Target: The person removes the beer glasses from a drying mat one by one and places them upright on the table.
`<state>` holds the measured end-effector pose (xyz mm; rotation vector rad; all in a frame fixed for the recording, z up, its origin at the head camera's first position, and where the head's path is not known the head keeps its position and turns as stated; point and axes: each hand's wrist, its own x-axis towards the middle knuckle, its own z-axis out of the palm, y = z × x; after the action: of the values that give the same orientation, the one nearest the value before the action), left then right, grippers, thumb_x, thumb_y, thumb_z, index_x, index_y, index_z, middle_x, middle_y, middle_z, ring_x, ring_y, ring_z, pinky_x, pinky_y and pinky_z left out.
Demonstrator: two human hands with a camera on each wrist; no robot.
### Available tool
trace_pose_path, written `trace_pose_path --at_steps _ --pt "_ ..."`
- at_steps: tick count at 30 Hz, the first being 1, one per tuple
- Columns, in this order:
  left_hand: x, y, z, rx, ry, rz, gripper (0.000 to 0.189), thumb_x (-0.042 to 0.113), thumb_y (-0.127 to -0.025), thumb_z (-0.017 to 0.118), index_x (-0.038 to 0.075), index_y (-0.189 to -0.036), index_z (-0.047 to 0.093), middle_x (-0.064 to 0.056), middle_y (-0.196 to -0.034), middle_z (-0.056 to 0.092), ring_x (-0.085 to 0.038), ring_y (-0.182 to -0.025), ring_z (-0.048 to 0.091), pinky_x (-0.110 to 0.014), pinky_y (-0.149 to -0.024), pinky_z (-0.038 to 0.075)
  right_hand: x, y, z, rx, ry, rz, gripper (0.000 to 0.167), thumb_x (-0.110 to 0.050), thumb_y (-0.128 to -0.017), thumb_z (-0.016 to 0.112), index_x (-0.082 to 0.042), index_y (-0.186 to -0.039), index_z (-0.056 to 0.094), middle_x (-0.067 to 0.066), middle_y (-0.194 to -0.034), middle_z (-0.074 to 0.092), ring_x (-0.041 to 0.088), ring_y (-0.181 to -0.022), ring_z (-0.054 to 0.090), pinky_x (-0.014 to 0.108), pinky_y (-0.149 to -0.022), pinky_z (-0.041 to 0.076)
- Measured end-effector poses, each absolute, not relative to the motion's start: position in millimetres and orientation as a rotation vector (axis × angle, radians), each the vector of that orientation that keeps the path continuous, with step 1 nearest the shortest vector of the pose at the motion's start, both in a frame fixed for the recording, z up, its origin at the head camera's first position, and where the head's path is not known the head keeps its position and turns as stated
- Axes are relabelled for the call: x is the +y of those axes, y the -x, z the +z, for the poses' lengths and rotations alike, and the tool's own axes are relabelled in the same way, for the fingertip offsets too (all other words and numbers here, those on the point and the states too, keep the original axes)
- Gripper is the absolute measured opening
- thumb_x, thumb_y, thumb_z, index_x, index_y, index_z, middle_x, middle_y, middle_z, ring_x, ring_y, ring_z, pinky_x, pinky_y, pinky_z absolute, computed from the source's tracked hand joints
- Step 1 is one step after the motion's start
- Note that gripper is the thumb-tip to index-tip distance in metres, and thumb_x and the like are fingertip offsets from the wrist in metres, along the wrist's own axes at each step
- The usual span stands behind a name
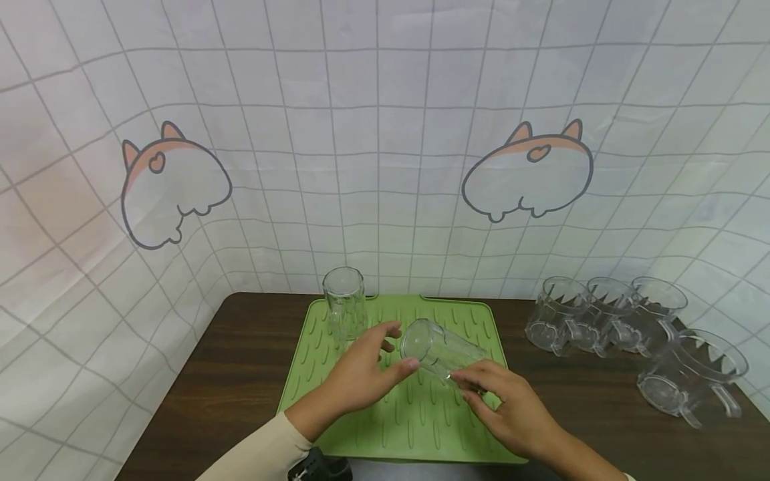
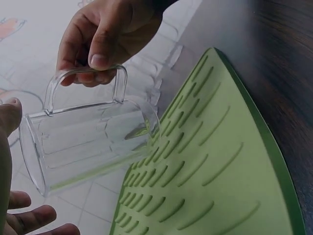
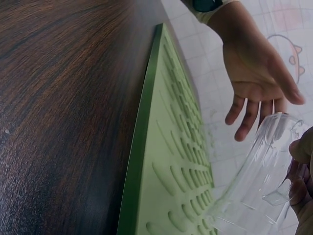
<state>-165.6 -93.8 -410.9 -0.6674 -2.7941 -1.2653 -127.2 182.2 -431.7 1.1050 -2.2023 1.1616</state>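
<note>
Over the green drying mat (image 1: 385,427), a clear glass mug (image 1: 448,351) is held tilted almost onto its side. My right hand (image 1: 511,404) pinches its handle, with thumb and fingers around the handle in the left wrist view. My left hand (image 1: 361,374) is spread beside the mug's left end, its fingers apart and relaxed. The right wrist view shows the left palm (image 3: 254,78) facing the mug. A second glass mug (image 1: 345,307) stands upright on the mat's back left corner.
Several clear glass mugs (image 1: 556,317) stand in a group on the dark wooden table (image 1: 240,374), right of the mat. One mug (image 1: 688,377) is nearer the front. A white gridded sheet (image 1: 379,167) with cartoon prints rises behind the table.
</note>
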Motion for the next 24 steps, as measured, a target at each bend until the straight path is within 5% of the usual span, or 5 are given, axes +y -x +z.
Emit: trace_pose_path --at_steps 11,18,24 --pt "-81 171 -405 -2.816 0.675 -1.239 0.085 0.069 -0.094 0.058 0.012 -0.155 0.042 -0.005 -0.141 0.057 -0.022 -0.117 0.060 -0.045 -0.086 0.053 180 127 -432 -2.201 -1.136 1.169 0.052 0.018 -0.080 0.076 -0.008 -0.125 0.071 0.004 -0.109 0.068 0.015 -0.090 0.068 0.021 -0.076 0.055" --pt "-76 174 -406 -2.805 0.694 -1.201 0.086 0.071 -0.095 0.053 0.007 -0.153 0.045 -0.010 -0.138 0.059 -0.025 -0.117 0.060 -0.047 -0.091 0.052 180 127 -433 -2.199 -1.141 1.090 0.053 0.014 -0.079 0.079 -0.010 -0.126 0.072 -0.004 -0.109 0.067 0.012 -0.093 0.067 0.030 -0.071 0.057" --pt "-76 174 -405 -2.787 0.666 -1.241 0.078 0.064 -0.095 0.061 0.007 -0.147 0.051 -0.010 -0.134 0.061 -0.026 -0.115 0.060 -0.047 -0.093 0.051 181 126 -431 -2.224 -1.131 1.073 0.057 0.015 -0.077 0.079 -0.012 -0.127 0.073 -0.007 -0.109 0.067 0.011 -0.097 0.065 0.025 -0.078 0.055"
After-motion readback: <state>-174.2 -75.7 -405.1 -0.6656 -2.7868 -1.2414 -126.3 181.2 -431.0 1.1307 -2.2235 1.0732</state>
